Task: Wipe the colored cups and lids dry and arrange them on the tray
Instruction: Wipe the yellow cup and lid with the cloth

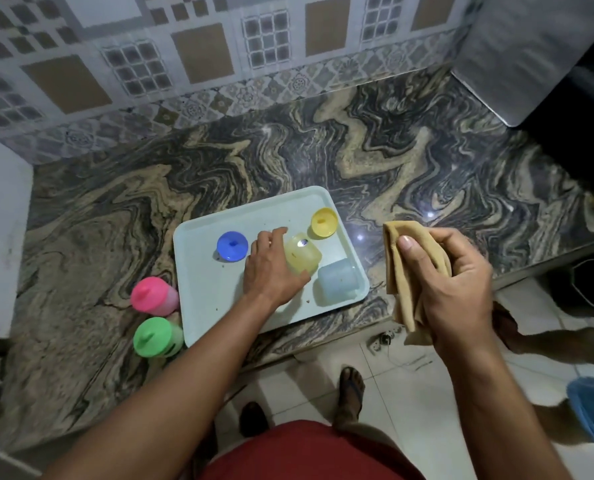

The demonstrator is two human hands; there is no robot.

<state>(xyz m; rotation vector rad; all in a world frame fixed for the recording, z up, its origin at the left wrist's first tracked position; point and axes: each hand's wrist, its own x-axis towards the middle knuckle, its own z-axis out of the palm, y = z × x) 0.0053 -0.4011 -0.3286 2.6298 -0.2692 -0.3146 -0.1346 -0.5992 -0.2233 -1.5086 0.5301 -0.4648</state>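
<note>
Cups and lids sit partly on the pale tray (198, 306), partly off it on the marble counter (392, 161). Left hand (271, 268) reaches over the tray, fingers curled around the side of the yellow cup (304, 254), which stands upside down mid-tray; grip looks light, thumb low, fingertips at the far edge. Right hand (455, 278) hangs off to the right past the counter edge, closed tight on a bunched tan cloth (403, 292).

Risks, as judgement:
- Yellow cup stands close against the blue cup (337, 280), also inverted, near the tray's front right corner. Lifting or sliding yellow carelessly could nudge blue off the tray rim toward the counter edge and floor.
- Wet plastic plus a loose one-handed hold means the cup could slip.
- Tray's front edge lies near the counter lip; a downward push on that side might tip or shift it.
- Cloth hangs below the hand over the floor; it could drag or drop.
- Small dark specks lie on the tray, so dried pieces could pick up dirt again.

Count:
- Cups: four. Yellow and blue on the tray; pink cup (157, 296) and green cup (158, 337) on the counter just left of the tray, both with their lids on.
- Lids: four. Blue lid (232, 246) and yellow lid (324, 222) loose on the tray, plus the pink and green ones on their cups.
- Trays: one. Cloths: one.
</note>
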